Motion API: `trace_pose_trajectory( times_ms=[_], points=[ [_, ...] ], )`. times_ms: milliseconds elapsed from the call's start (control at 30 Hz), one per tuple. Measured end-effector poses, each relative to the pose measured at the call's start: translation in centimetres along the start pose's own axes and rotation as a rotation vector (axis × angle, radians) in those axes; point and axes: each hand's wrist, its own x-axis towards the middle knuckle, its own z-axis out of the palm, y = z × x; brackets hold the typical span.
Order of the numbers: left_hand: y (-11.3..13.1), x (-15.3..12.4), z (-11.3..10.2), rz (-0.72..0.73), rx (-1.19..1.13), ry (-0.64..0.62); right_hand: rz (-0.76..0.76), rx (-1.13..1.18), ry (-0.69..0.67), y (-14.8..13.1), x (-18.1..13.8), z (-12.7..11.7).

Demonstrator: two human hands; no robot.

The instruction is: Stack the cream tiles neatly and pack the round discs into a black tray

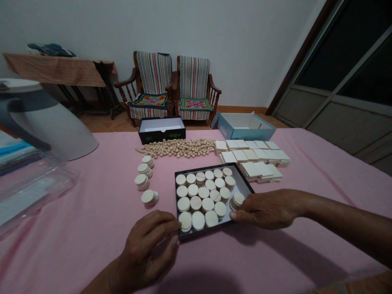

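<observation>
A shallow black-rimmed box lid [245, 184] lies on the table, holding rows of short stacks of round wooden discs [203, 192]. My left hand [150, 245] is closed at the lid's near left corner, fingertips on its edge beside a disc stack. My right hand [266, 208] reaches over the lid's right side, thumb and fingers closed around a stack of wooden discs [238, 199] at the near right. The fingers behind that stack are partly hidden. Several more disc stacks [141, 180] stand on the cloth left of the lid.
Small wooden cubes [183, 148] lie heaped behind the lid. Square wooden tiles [257, 155] are stacked at the right. Farther back are a black box [162, 138] and a blue box [251, 132]. A kettle [55, 126] and clear plastic packaging [33, 192] occupy the left.
</observation>
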Motion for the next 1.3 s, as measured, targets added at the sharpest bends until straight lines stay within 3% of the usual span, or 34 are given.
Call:
trace_pose_trajectory(
  times_ms=[167, 367, 467, 833, 1000, 1133, 1300],
  points=[
    [-0.1, 0.0, 0.2, 0.040, 0.029, 0.014, -0.041, -0.019, 0.028, 0.4, 0.3, 0.2],
    [-1.2, 0.1, -0.9, 0.163, 0.082, -0.161, -0.132, -0.073, 0.103, 0.6, 1.2, 0.1],
    [-1.5, 0.2, -1.2, 0.210, 0.079, -0.188, -0.116, -0.105, 0.119, 0.4, 1.4, -0.1],
    [-1.1, 0.1, -1.1, 0.173, 0.051, -0.187, -0.128, -0.143, 0.169, 0.4, 1.1, -0.5],
    [-1.2, 0.1, -1.1, 0.150, 0.052, -0.164, -0.095, -0.124, 0.380, 1.7, 0.2, -2.8],
    [-1.3, 0.3, -1.2, 0.148, 0.069, -0.152, 0.090, -0.151, 0.598, 3.3, 0.9, -3.9],
    [-1.8, 0.2, -1.2, 0.098, 0.119, -0.163, 0.232, -0.103, 0.680, 5.4, 2.6, -3.6]
  ],
)
